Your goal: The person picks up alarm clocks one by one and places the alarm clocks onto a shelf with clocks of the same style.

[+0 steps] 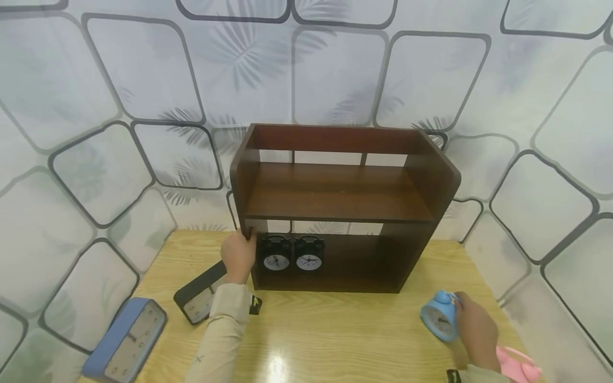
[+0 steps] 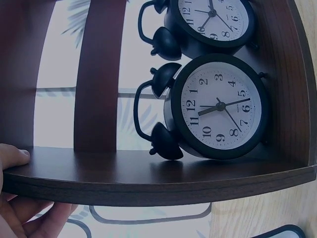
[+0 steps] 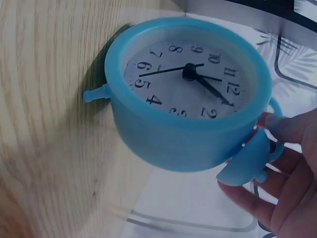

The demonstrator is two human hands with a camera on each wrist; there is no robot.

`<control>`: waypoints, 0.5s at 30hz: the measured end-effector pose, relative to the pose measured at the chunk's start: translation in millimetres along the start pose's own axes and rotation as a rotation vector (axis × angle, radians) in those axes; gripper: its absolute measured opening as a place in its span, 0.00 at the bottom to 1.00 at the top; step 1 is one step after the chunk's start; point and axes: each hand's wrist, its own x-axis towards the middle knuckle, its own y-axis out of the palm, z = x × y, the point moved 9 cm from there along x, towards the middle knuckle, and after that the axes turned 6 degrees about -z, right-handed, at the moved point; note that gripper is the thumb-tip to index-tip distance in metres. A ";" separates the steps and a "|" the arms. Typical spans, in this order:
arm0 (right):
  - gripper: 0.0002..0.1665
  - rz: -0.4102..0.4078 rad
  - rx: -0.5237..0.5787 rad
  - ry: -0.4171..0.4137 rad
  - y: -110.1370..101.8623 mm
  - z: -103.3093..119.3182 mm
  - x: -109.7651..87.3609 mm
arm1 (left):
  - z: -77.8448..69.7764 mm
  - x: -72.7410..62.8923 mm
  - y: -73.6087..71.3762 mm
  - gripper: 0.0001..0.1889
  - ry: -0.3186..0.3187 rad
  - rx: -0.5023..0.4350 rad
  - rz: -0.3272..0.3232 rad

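My left hand [image 1: 238, 256] grips the left side panel of a dark brown two-tier shelf [image 1: 340, 191], thumb inside and fingers outside in the left wrist view. Two black twin-bell alarm clocks [image 2: 218, 106] stand side by side at the left of the lower tier, faces outward. At the right of the table, my right hand [image 1: 475, 324] holds a light blue twin-bell alarm clock [image 3: 188, 94] by its top handle and bell. That clock is tilted, and its foot shows close over the wood in the right wrist view.
On the left of the table [image 1: 306, 340] lie a blue rectangular clock [image 1: 126, 340] and a black rectangular clock [image 1: 201, 298], partly behind my left arm. A pink alarm clock [image 1: 519, 366] sits at the front right, partly hidden by my right hand. Patterned walls surround the table.
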 end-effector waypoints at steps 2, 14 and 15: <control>0.16 -0.041 0.026 -0.034 -0.7 4.8 -0.3 | 0.5 0.0 0.3 0.21 0.001 0.001 -0.002; 0.39 -0.085 0.344 0.166 14.8 -7.5 -21.9 | 2.9 0.9 -1.5 0.21 0.002 0.005 -0.019; 0.41 -0.077 0.375 0.189 18.0 -9.4 -23.6 | 2.9 1.1 -1.7 0.21 0.002 0.005 -0.019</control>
